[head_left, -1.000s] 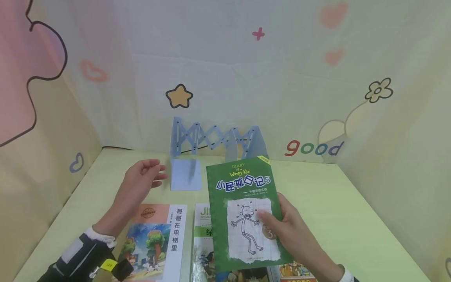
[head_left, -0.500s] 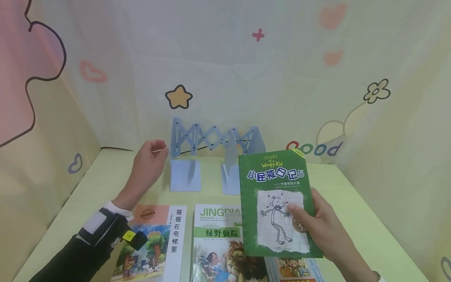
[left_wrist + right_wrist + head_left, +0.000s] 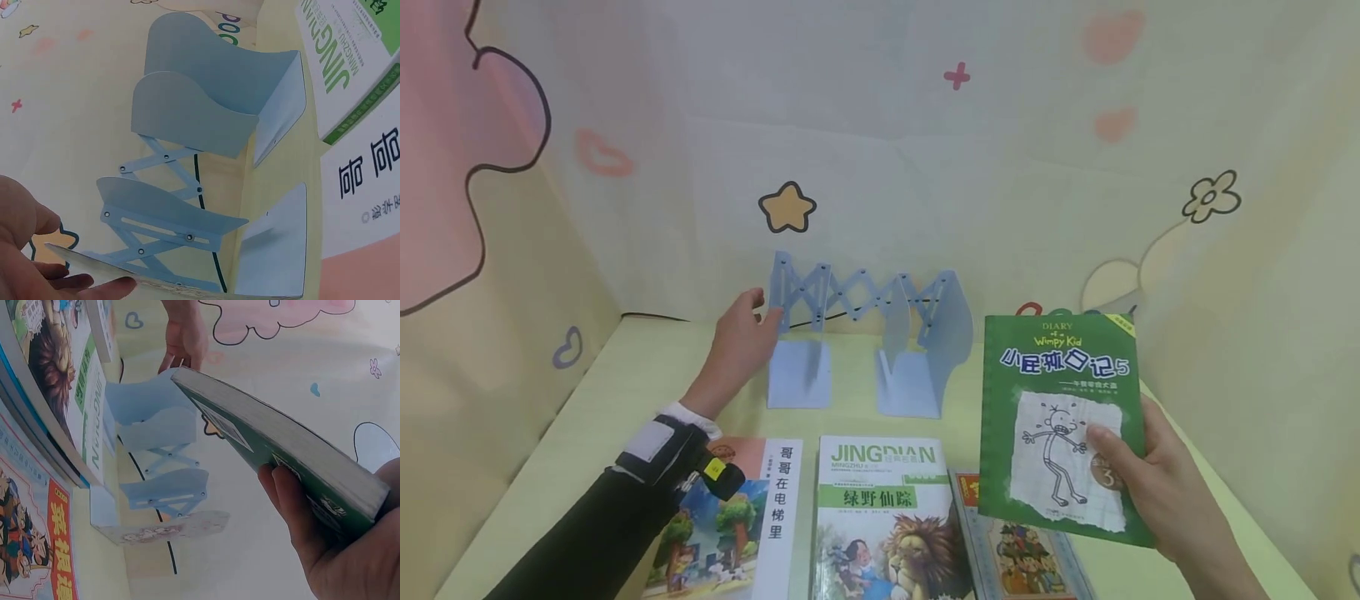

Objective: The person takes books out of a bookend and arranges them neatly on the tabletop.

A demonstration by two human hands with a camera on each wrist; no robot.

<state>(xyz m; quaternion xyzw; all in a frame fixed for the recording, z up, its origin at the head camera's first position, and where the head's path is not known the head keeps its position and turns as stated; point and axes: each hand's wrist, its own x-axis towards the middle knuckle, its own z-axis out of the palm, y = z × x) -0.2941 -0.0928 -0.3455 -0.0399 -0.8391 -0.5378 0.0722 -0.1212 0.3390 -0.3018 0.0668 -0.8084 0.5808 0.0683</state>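
Note:
My right hand (image 3: 1165,483) holds a green Diary of a Wimpy Kid book (image 3: 1060,358), thumb on the front cover and fingers (image 3: 290,497) behind it. The book is raised at the right, its page edges showing in the right wrist view. My left hand (image 3: 737,350) is at the left end plate of a light blue expandable bookend (image 3: 857,296). In the left wrist view that plate's corner lies between the thumb and the extended fingers (image 3: 103,290); the thumb looks apart from it, and no firm grip shows. The bookend stands stretched out with upright plates.
Along the front lie a book with a pink and white cover (image 3: 781,500), a white and green book with a lion (image 3: 880,467) and a comic-style book (image 3: 1030,558). They rest on the pale green table (image 3: 1187,525). A patterned curtain (image 3: 880,167) hangs behind.
My right hand has carried the green book to the right, uncovering the lion book and the bookend's right base. My left hand has moved forward and right to the bookend's left plate.

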